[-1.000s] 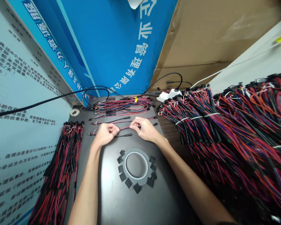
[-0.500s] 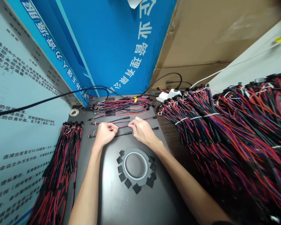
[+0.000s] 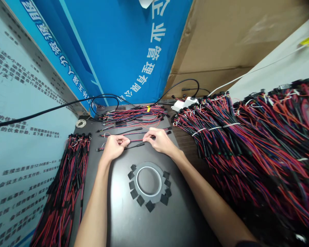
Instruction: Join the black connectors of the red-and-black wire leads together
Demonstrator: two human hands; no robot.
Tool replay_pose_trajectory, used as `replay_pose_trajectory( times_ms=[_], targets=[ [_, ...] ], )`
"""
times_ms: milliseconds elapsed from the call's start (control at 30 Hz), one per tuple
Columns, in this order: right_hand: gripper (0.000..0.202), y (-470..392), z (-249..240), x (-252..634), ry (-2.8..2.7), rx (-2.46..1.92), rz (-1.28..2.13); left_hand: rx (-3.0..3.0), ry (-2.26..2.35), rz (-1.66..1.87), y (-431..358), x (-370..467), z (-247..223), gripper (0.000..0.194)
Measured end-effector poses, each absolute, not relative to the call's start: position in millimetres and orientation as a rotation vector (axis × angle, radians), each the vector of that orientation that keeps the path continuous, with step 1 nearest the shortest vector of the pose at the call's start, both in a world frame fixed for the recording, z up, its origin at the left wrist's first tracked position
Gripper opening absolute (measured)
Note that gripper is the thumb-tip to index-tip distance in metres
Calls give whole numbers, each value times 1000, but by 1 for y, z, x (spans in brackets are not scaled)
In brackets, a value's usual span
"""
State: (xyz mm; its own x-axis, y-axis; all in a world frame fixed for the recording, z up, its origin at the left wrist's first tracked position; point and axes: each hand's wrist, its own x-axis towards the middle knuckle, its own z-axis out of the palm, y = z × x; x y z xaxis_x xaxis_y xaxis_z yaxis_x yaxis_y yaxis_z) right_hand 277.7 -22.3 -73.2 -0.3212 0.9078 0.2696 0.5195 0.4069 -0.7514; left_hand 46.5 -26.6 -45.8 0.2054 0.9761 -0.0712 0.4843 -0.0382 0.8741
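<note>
Both ends of the held wire (image 3: pixel 136 140) are hidden by the fingers, so which end carries a connector cannot be told. The palms are out of sight too. Both forearms run out of view at the bottom, the right one ending in a dark cuff at the lower edge. Deep shadow blurs the lower part of the right bundles (image 3: pixel 234 147), and the far pile (image 3: pixel 134 116) is too tangled to count.

Taking the ring (image 3: pixel 156 168) as the clock's centre and the far side of the table (image 3: pixel 134 226) as 12, the wire is between 11 and 12. Its long axis lies nearly along the 9-to-3 line, and the red stretch between the hands looks almost straight. The left hand (image 3: pixel 115 146), between 10 and 11, grasps it between thumb and fingertips; the right hand (image 3: pixel 161 140), near 1, pinches the other side. The lower cable (image 3: pixel 135 146) lies nearer the ring, partly behind the left hand, its right end tipped toward 2; the upper cable (image 3: pixel 132 130) lies beyond the wire.

The pile spans the table's far side, in front of the blue board (image 3: pixel 126 55). The left bundle (image 3: pixel 74 185) covers the table's edge from 10 down to 8. The right edge shows at about 1 to 2, then passes beneath the right forearm. Bare grey tabletop stretches from the ring toward 6, between the forearms; black pieces (image 3: pixel 150 206) rim much of the ring.
</note>
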Motion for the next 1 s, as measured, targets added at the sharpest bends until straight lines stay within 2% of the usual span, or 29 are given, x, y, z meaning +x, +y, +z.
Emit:
replay_pose_trajectory(
  times_ms=[167,367,667,1000],
  targets=[
    [11,-23,-73,276,-2019,-1275,613,1617,1400,740,-26,46,-45,21],
    [12,-25,-73,276,-2008,-1249,652,1599,1429,757,-26,44,-47,23],
    [19,-24,-73,274,-2171,-1210,557,1614,1381,710,-28,43,-44,26],
    [19,-23,-74,275,-2160,-1214,662,1641,1299,667,-27,41,-42,20]
  ],
)
